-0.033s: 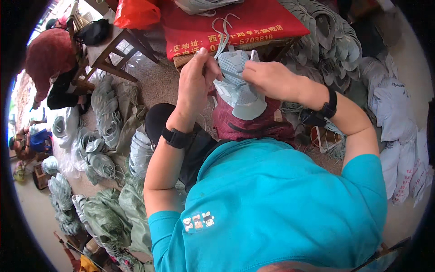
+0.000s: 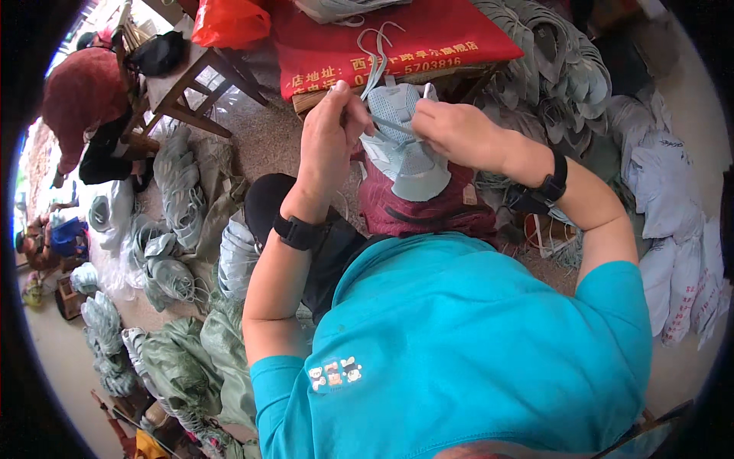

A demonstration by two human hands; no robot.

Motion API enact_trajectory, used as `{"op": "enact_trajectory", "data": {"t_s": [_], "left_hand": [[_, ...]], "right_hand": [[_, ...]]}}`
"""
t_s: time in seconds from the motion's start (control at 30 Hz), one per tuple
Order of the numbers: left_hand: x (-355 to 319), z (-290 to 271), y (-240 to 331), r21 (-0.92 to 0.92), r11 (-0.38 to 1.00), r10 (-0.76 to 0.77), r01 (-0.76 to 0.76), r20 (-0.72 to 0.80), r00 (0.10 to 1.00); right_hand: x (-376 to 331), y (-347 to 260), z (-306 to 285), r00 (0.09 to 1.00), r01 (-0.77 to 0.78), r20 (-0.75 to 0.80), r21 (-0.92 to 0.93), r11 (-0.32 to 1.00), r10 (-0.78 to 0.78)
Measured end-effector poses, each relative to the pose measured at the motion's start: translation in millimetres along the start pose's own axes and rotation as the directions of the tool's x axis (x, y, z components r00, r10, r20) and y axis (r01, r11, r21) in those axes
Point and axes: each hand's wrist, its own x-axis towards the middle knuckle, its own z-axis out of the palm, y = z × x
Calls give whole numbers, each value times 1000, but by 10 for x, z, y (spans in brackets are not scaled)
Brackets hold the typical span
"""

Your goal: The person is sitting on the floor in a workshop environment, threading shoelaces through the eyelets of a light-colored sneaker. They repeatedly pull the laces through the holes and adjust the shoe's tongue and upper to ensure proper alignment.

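Observation:
A pale grey-blue mesh shoe upper [image 2: 417,183] lies toe toward me on a dark red padded thing [image 2: 390,218] over my lap. My left hand [image 2: 334,122] is closed at the upper's left edge, fingers curled in. From the right, my right hand [image 2: 455,131] pinches a grey shoelace [image 2: 391,125] that runs taut across the upper between both hands. A white tip pokes out just above the right fingers. Other pale lace ends [image 2: 375,57] loop over the red cloth beyond. What the left fingertips grip is partly hidden; the lace runs into them.
A red printed cloth [image 2: 321,50] covers the low wooden table ahead, with more uppers at its far edge. Bundles of grey uppers [image 2: 550,69] hang at the right, near white sacks [image 2: 669,187]. At the left are a wooden stool [image 2: 180,96], piled uppers and a bending person [image 2: 84,99].
My right hand has shifted very slightly to the right, still pinching the lace. The left hand and the upper look unmoved.

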Motion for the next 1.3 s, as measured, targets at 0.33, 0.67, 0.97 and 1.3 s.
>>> {"op": "enact_trajectory", "data": {"t_s": [0.33, 0.67, 0.97, 1.3], "left_hand": [[-9, -86, -192, -44, 997, -60, 58, -43, 997], [-400, -772, -226, -585, 802, -202, 119, -79, 976], [-112, 16, 297, -137, 990, 35, -44, -68, 997], [-158, -146, 405, -591, 806, -59, -30, -131, 990]], "right_hand": [[-184, -52, 225, 951, -153, -211, 321, 935, 228], [-217, -197, 600, 832, -118, -474, 357, 926, 289], [165, -368, 177, 881, 17, -443, 377, 926, 165], [358, 16, -238, 959, -48, 38, 998, 30, 280]]}}
